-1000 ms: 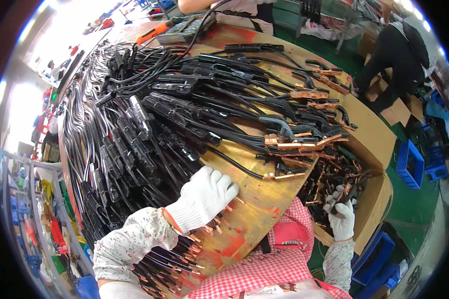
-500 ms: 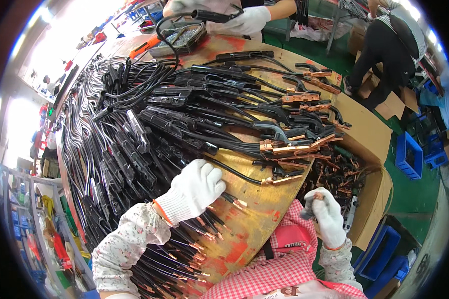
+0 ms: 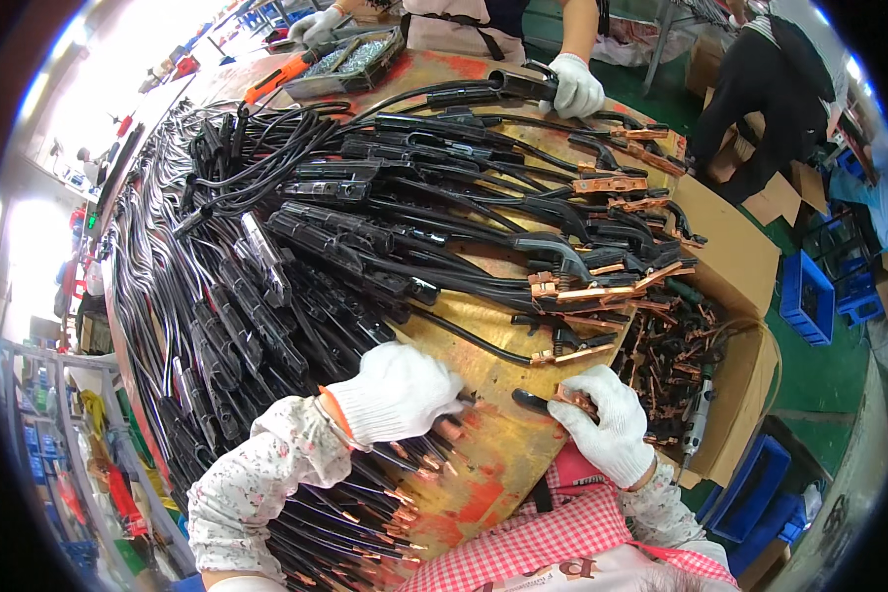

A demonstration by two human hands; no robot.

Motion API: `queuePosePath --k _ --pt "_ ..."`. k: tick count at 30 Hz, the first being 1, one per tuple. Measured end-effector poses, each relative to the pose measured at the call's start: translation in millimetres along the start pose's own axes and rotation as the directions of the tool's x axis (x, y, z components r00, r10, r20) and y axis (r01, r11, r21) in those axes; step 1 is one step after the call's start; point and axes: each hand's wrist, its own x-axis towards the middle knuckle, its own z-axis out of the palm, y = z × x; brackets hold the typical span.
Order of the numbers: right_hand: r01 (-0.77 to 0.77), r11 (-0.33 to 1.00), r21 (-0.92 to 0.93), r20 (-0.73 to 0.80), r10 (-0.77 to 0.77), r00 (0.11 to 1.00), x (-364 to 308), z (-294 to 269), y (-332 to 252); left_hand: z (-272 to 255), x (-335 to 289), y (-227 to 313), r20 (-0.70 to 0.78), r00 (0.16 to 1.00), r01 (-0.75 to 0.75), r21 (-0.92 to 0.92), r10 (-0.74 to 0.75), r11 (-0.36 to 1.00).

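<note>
White knit gloves cover both of my hands. My left hand is closed at the near side of the table, around the end of a black cable whose bare copper tip shows below the fingers. Facing it across a short gap, my right hand pinches a welding electrode holder part with copper jaws and a black lever pointing left. Below my left hand, more black cables with stripped copper ends lie fanned out. Assembled copper clamp heads rest beyond my right hand.
Black handles and cables cover the table's left and middle. A cardboard box of copper parts stands at the right, with a grey power tool in it. Opposite, a co-worker's gloved hand touches a black handle. Behind lies a screw tray.
My right hand has brought the clamp part left from beside the box to over the table. My left hand has shifted slightly down and right. The co-worker's handle has come down onto the pile.
</note>
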Motion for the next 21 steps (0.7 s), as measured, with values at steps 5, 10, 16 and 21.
queuePosePath --k 5,10,16,21 --pt "0.025 0.998 -0.061 -0.008 -0.026 1.000 2 4 -2 5 26 5 -0.267 0.964 0.027 0.070 -0.007 0.997" --pt "0.105 0.972 -0.212 0.015 -0.104 0.994 8 6 -7 23 29 22 -0.172 0.984 0.054 -0.002 -0.054 0.999" --pt "0.140 0.958 -0.252 0.073 -0.125 0.989 4 8 -3 15 26 23 -0.393 0.913 0.020 -0.232 -0.113 0.973" --pt "0.197 0.957 -0.215 0.064 -0.188 0.980 15 6 -13 6 22 21 -0.386 0.917 -0.048 -0.359 -0.101 0.932"
